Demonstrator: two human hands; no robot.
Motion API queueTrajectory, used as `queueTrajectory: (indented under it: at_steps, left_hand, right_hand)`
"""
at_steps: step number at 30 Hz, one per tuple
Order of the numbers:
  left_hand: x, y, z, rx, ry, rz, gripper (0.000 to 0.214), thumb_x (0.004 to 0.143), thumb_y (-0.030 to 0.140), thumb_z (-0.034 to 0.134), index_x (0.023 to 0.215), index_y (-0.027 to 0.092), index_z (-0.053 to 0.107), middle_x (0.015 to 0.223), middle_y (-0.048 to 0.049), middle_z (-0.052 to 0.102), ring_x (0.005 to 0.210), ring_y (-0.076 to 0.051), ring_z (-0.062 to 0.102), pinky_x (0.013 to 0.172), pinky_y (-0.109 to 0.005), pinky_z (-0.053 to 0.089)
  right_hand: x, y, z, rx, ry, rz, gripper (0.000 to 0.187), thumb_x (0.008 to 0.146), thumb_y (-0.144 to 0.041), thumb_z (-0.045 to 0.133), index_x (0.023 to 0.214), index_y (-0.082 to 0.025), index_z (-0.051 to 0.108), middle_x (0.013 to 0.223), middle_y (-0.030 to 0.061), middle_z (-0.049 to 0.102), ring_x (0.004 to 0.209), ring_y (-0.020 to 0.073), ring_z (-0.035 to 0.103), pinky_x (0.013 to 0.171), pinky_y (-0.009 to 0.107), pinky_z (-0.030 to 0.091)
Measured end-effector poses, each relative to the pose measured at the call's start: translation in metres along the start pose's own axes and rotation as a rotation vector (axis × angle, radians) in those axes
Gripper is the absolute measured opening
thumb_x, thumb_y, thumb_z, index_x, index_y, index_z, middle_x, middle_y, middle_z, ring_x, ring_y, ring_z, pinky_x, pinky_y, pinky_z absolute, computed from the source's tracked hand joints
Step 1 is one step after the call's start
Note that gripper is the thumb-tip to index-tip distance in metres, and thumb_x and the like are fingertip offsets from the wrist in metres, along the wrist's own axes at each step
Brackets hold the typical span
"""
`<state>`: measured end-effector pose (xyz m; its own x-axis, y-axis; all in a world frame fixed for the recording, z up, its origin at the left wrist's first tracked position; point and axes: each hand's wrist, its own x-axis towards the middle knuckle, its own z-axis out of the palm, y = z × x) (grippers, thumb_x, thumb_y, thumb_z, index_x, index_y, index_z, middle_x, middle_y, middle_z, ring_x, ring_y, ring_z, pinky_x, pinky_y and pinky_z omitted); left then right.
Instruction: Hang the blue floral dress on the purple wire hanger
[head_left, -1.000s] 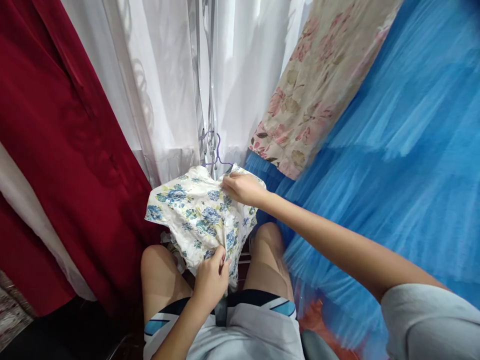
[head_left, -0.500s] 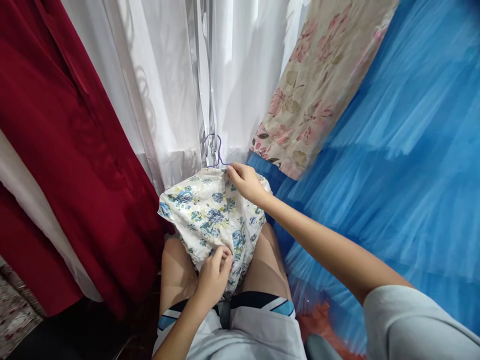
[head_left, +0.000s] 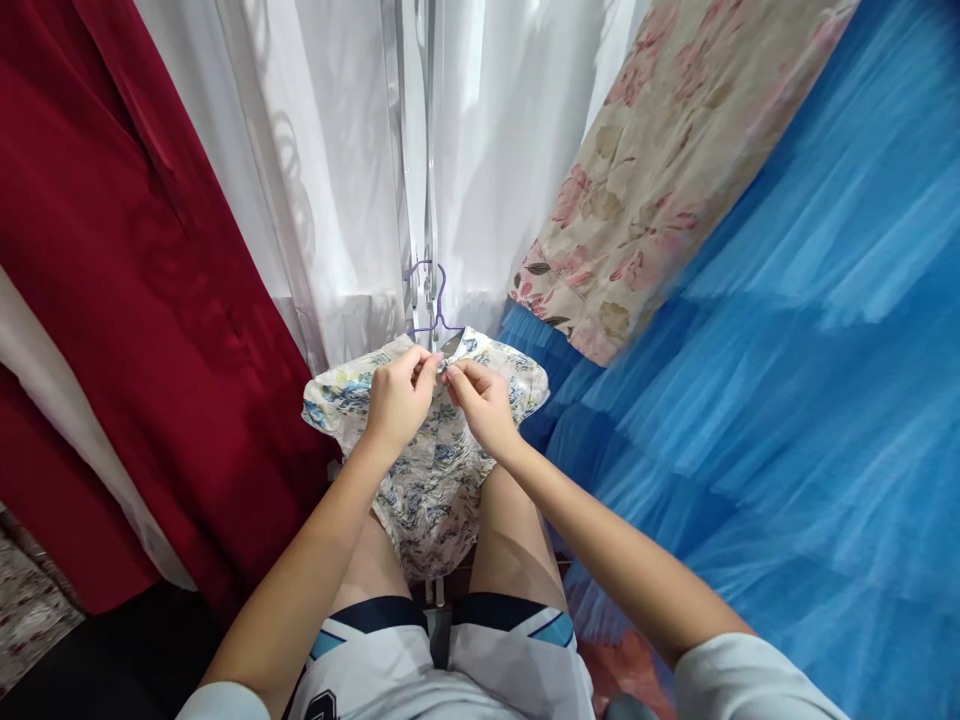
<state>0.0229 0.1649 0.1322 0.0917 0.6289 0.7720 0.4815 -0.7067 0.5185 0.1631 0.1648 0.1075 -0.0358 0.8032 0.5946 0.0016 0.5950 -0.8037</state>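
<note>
A white garment with blue and yellow-green flowers [head_left: 431, 490] hangs in front of my knees on a purple hanger [head_left: 441, 295]. The hanger's hook is caught on a metal stand. With thumb and fingers pinched, my left hand [head_left: 401, 395] grips the garment's front edge just below the neckline. Close beside it, my right hand [head_left: 480, 400] pinches the facing edge, and the fingertips of both hands nearly meet. Whatever small fastening lies between the fingertips is too covered to make out. The neck opening gapes a little above my hands.
Slender metal poles [head_left: 420, 130] rise before white curtains [head_left: 337, 150]. Deep red cloth [head_left: 187, 330] hangs at left. On the right are a beige floral cloth [head_left: 615, 230] and a large blue tulle skirt [head_left: 810, 400]. A black surface [head_left: 127, 650] lies at lower left.
My left hand has moved up from the garment's lower part to the neckline. My right hand has come slightly down to meet it, and the garment's front now spreads more evenly.
</note>
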Motion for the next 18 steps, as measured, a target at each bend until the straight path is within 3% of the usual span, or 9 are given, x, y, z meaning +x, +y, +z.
queueTrajectory:
  at_steps: [6, 10, 12, 15, 18]
  left_hand:
    - [0.0, 0.003, -0.001, -0.046, 0.152, 0.066, 0.028, 0.097, 0.032, 0.054, 0.073, 0.016, 0.056, 0.06, 0.0035, 0.048, 0.055, -0.009, 0.044, 0.056, -0.022, 0.035]
    - [0.013, -0.006, -0.035, -0.146, 0.401, 0.028, 0.029, 0.097, 0.035, 0.052, 0.076, 0.016, 0.056, 0.062, 0.0026, 0.05, 0.058, -0.01, 0.048, 0.057, -0.02, 0.038]
    - [0.016, -0.026, -0.062, -0.131, 0.536, 0.008, 0.03, 0.097, 0.038, 0.051, 0.077, 0.016, 0.057, 0.065, 0.002, 0.05, 0.062, -0.01, 0.049, 0.06, -0.02, 0.04]
    - [0.006, -0.074, -0.094, -0.118, 0.696, -0.09, 0.033, 0.095, 0.042, 0.05, 0.077, 0.015, 0.055, 0.068, 0.0023, 0.049, 0.064, -0.01, 0.047, 0.061, -0.02, 0.04]
    - [-0.023, -0.12, -0.097, -0.204, 0.814, -0.235, 0.032, 0.093, 0.043, 0.048, 0.078, 0.015, 0.054, 0.07, 0.0022, 0.048, 0.065, -0.01, 0.047, 0.063, -0.021, 0.04]
  right_hand:
    - [-0.004, 0.025, 0.007, 0.026, -0.054, 0.072, 0.027, 0.09, -0.041, 0.055, 0.071, -0.021, 0.058, 0.055, -0.0025, 0.047, 0.055, 0.0131, 0.042, 0.056, 0.026, 0.034]
    - [-0.022, 0.034, 0.009, 0.064, -0.129, 0.248, 0.026, 0.085, -0.032, 0.053, 0.062, -0.02, 0.058, 0.048, -0.0026, 0.05, 0.048, 0.0122, 0.042, 0.053, 0.026, 0.032]
    - [-0.036, 0.028, 0.006, 0.085, -0.215, 0.28, 0.026, 0.084, -0.03, 0.052, 0.061, -0.02, 0.059, 0.046, -0.0024, 0.052, 0.045, 0.0119, 0.042, 0.052, 0.026, 0.031]
    - [-0.053, 0.009, 0.002, 0.095, -0.355, 0.266, 0.026, 0.087, -0.03, 0.052, 0.065, -0.019, 0.06, 0.05, -0.0026, 0.055, 0.048, 0.0117, 0.046, 0.054, 0.026, 0.034]
    - [-0.062, -0.003, 0.004, 0.087, -0.423, 0.272, 0.025, 0.088, -0.029, 0.052, 0.066, -0.019, 0.06, 0.052, -0.0031, 0.054, 0.051, 0.0122, 0.049, 0.057, 0.026, 0.037]
